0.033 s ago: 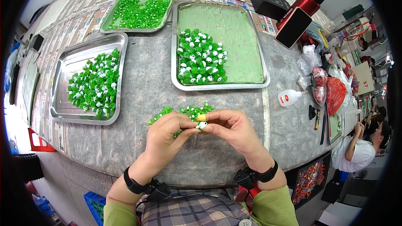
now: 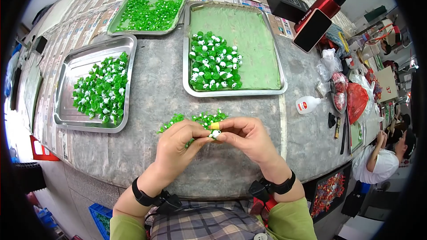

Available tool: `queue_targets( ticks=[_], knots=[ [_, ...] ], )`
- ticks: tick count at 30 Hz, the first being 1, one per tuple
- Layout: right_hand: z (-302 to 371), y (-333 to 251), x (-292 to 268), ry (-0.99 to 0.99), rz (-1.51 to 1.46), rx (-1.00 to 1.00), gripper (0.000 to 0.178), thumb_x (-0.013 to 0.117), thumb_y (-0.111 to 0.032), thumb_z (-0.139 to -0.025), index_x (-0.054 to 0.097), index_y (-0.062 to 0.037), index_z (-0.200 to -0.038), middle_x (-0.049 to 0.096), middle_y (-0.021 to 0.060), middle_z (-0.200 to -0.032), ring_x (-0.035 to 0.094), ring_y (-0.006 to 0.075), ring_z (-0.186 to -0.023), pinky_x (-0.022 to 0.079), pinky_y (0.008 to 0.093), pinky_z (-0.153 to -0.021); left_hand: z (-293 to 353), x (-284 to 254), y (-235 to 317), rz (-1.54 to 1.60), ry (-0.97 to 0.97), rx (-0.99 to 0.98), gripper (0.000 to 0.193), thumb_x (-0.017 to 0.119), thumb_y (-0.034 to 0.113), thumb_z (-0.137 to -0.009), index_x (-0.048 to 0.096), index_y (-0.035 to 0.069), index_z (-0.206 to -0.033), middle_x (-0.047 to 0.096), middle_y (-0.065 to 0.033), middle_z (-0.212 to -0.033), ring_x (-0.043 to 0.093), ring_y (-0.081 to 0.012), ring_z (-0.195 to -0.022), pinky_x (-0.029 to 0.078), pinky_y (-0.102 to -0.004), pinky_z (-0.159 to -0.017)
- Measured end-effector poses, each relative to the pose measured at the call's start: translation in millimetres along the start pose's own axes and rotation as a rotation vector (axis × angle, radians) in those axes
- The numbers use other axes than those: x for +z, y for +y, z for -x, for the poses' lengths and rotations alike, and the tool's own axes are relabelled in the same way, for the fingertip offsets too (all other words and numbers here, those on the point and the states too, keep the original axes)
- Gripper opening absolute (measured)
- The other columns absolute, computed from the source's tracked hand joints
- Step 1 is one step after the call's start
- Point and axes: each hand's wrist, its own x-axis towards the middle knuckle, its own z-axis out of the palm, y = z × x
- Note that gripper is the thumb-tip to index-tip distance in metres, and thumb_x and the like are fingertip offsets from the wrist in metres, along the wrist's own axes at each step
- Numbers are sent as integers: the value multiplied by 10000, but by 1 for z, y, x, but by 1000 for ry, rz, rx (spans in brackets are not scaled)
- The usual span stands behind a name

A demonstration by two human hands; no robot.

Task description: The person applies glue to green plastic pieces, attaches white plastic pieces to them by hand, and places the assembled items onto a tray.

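Observation:
My left hand (image 2: 180, 141) and my right hand (image 2: 247, 138) meet over the near middle of the table. Between their fingertips they pinch one small green-and-white plastic piece (image 2: 215, 134) with a black dot on it. Yellow tape (image 2: 215, 126) wraps the tip of my right index finger. A bit of green shows under the curled fingers of my left hand; whether it is held there I cannot tell. Just beyond my fingers lies a loose pile of small green pieces (image 2: 207, 118), partly hidden by the hands.
Green-and-white pieces fill parts of a left metal tray (image 2: 66, 102) and a green-lined tray (image 2: 262, 62). A far tray (image 2: 175, 24) holds smaller green pieces. At right are a white bottle (image 2: 307, 104), a phone (image 2: 312, 30), a red flask (image 2: 327, 2) and plastic bags (image 2: 357, 102). Another person (image 2: 378, 162) sits beyond.

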Motion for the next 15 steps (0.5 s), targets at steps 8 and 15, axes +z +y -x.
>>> queue_targets(
  ticks=[8, 15],
  knots=[
    [-3, 2, 2, 47, 131, -54, 302, 564, -50, -752, 489, 18, -1037, 578, 76, -875, 550, 108, -797, 443, 208, -691, -4, -9, 4, 54, 26, -62, 129, 639, 1, -630, 554, 13, -726, 562, -79, -699, 546, -179, -633, 428, -255, -547],
    [1, 2, -23, 239, 218, -248, 364, 586, -105, -744, 454, -11, -1070, 582, 91, -850, 546, 112, -732, 433, 226, -664, -24, -100, -12, -312, 382, -236, 164, 584, 25, -699, 548, 10, -859, 560, -71, -800, 541, -149, -736, 432, -246, -673]
  ],
)
